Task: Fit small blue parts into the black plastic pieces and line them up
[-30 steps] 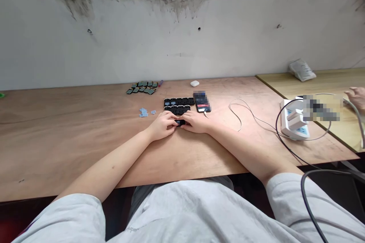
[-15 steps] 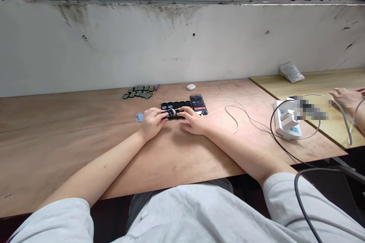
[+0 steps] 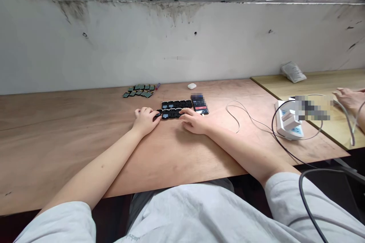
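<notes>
Two rows of small black square parts (image 3: 176, 104) lie side by side on the wooden table (image 3: 71, 129). My left hand (image 3: 145, 119) rests knuckles up at the left end of the near row. Its fingers are curled and its thumb touches a small black part (image 3: 158, 114) there. What lies under the fingers is hidden. My right hand (image 3: 194, 121) lies at the right end of the near row, fingers stretched flat with the tips on the black parts. A group of several green chips (image 3: 139, 91) sits farther back on the left.
A phone (image 3: 199, 104) with a lit screen lies just right of the black parts, a white earbud case (image 3: 192, 86) behind it. A thin white cable (image 3: 236, 115) loops towards a white power strip (image 3: 288, 125). Another person's hand (image 3: 348, 98) is on the adjoining table.
My hands had held one black part together near me, then carried it forward to the near row. My left hand has slid left over the spot where small blue pieces lay.
</notes>
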The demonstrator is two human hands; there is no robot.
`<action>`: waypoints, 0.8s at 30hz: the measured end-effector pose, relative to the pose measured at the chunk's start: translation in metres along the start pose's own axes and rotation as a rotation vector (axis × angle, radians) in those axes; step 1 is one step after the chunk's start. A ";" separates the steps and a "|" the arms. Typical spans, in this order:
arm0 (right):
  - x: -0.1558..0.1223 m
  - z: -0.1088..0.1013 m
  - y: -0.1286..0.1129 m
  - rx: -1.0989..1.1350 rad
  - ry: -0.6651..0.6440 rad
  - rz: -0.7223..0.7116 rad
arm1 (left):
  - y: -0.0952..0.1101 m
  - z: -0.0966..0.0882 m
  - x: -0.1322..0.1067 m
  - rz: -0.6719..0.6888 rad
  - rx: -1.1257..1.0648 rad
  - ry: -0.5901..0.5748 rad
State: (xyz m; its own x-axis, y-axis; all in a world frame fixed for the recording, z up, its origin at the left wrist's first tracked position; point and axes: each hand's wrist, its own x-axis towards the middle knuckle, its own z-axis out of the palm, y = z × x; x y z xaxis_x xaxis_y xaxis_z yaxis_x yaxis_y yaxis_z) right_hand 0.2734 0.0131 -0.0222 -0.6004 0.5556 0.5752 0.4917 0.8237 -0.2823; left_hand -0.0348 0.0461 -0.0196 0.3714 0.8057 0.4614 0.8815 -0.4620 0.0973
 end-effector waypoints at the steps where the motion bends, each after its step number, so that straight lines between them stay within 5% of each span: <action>1: 0.000 0.000 0.000 0.003 -0.003 0.000 | 0.000 0.000 0.000 0.019 -0.012 -0.013; 8: 0.002 0.005 0.005 -0.092 -0.015 0.016 | -0.001 -0.001 0.001 0.081 -0.043 -0.073; 20: 0.005 0.007 0.011 -0.328 0.091 0.366 | 0.004 -0.007 0.002 0.189 -0.172 -0.136; 24: 0.006 0.007 0.011 -0.353 0.072 0.461 | 0.003 -0.005 0.003 0.122 -0.170 -0.092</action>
State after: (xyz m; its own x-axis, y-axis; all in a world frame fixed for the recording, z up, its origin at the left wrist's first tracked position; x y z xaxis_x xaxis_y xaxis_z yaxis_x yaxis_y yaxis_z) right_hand 0.2709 0.0262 -0.0272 -0.2359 0.8284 0.5080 0.8799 0.4040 -0.2502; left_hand -0.0325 0.0447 -0.0133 0.5044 0.7665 0.3975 0.7693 -0.6080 0.1962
